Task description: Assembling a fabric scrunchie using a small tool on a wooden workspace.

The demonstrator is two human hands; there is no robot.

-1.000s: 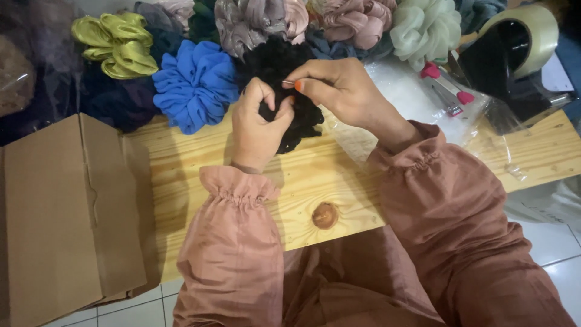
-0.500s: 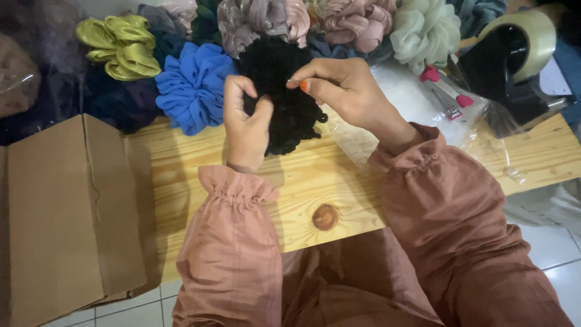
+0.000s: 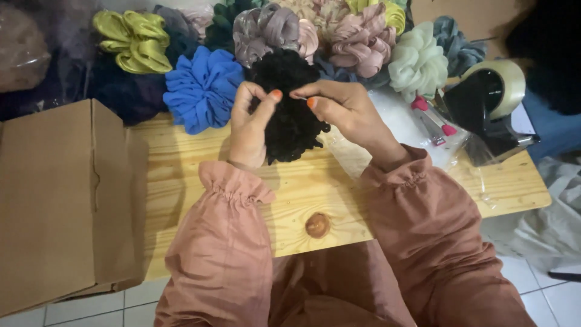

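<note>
The black scrunchie (image 3: 289, 115) is pinched between both hands, left (image 3: 249, 128) and right (image 3: 342, 109), fingertips pressed into its ruffles. It is probably best kept lifted off the counter (image 3: 181, 163), with each grip held at the edge nearest it.

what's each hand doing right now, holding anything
Left hand: closed on the black scrunchie, thumb and fingers pinching its left side.
Right hand: closed on the same black scrunchie, pinching its top edge.
</note>
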